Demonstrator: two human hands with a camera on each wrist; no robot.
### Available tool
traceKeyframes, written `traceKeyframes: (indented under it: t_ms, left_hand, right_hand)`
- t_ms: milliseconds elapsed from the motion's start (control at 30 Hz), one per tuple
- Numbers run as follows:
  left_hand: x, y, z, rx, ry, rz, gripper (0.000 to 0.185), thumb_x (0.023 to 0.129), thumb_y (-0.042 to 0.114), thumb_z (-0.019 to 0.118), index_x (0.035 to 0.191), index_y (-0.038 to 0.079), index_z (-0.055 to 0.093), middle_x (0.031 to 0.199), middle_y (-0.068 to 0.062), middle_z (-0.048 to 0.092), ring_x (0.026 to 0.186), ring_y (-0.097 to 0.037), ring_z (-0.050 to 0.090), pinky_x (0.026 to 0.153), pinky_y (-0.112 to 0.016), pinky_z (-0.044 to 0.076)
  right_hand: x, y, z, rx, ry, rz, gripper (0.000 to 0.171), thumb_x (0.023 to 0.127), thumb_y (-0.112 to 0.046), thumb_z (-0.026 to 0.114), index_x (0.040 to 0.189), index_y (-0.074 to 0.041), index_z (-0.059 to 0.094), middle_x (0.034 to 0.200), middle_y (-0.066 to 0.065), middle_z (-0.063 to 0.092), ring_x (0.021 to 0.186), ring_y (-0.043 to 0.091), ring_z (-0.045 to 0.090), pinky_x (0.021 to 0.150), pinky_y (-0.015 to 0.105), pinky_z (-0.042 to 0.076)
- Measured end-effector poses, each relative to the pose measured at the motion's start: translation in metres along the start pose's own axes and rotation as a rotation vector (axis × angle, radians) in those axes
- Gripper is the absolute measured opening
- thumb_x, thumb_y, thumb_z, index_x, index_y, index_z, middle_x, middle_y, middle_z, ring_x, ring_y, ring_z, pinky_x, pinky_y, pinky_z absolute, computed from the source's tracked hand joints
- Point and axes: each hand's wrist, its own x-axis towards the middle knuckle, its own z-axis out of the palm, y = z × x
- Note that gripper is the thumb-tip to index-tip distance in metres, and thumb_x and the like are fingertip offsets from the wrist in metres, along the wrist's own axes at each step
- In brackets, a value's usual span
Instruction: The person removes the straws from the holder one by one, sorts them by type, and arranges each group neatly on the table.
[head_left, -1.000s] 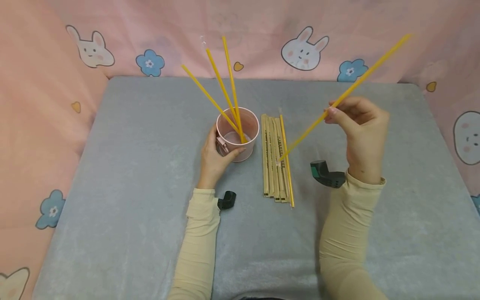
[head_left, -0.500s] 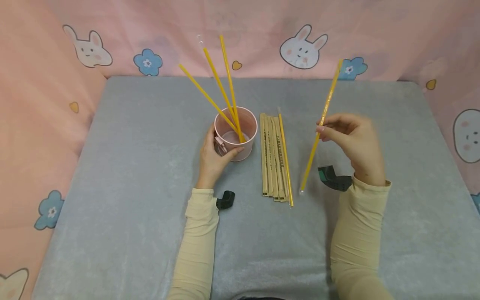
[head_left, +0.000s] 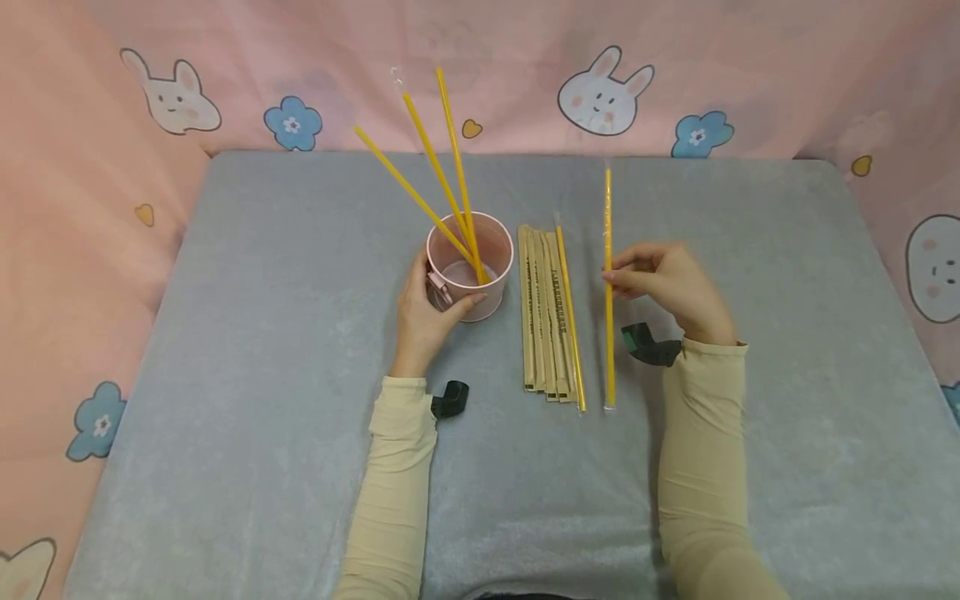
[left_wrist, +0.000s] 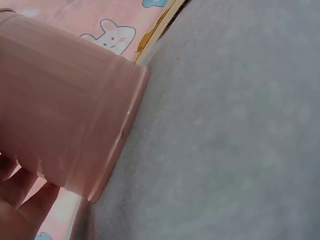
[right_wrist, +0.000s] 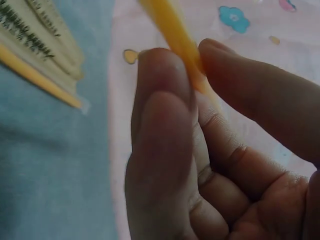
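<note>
Overhead, grey cloth meets pink bunny-print backdrop.

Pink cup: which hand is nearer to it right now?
Left. The left hand grips the pink cup at its near side; the right hand pinches a yellow straw beyond the wrapped straws.

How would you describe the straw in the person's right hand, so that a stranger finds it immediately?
On the grey table, look right of the pink cup and past the row of paper-wrapped straws. The yellow straw pinched by the right hand lies apart from that row, alone on its right side, in a clear sleeve.
</note>
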Motion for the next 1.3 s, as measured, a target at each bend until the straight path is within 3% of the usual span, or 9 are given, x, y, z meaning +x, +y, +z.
traceKeyframes:
  t_ms: [333,633,833,1300]
  left_hand:
    - [0.000,-0.001,0.000,-0.005,-0.009,-0.002,0.091,0.069,0.016,0.085,0.143,0.002,0.034,0.137,-0.015,0.046,0.125,-0.024,0.044,0.104,-0.030,0.034]
    - [0.000,-0.002,0.000,-0.010,-0.004,0.002,0.091,0.068,0.017,0.086,0.143,0.003,0.036,0.137,-0.014,0.047,0.124,-0.022,0.045,0.104,-0.029,0.034]
    - [0.000,-0.002,0.000,0.013,0.002,-0.004,0.090,0.068,0.019,0.086,0.142,0.003,0.037,0.136,-0.014,0.048,0.124,-0.023,0.045,0.105,-0.031,0.034]
    - [0.000,-0.001,0.000,-0.001,-0.004,0.002,0.090,0.067,0.017,0.086,0.142,0.002,0.037,0.136,-0.014,0.048,0.124,-0.023,0.045,0.104,-0.030,0.034]
  right_hand:
    - [0.021,0.027,0.008,0.063,-0.076,0.060,0.025,0.086,-0.012,0.070,0.097,0.010,0.063,0.072,0.004,0.068,0.064,0.020,0.064,0.062,0.034,0.055]
    - [0.030,0.037,0.010,0.030,-0.158,0.106,0.033,0.087,-0.013,0.068,0.104,0.014,0.060,0.072,0.000,0.068,0.063,0.013,0.064,0.062,0.029,0.054]
    - [0.032,0.042,0.015,0.026,-0.196,0.123,0.031,0.087,-0.013,0.068,0.102,0.014,0.061,0.071,0.001,0.067,0.062,0.011,0.063,0.062,0.028,0.055]
    - [0.035,0.051,0.018,0.043,-0.216,0.167,0.031,0.089,-0.010,0.065,0.107,0.015,0.060,0.075,0.001,0.068,0.064,0.011,0.063,0.064,0.029,0.056]
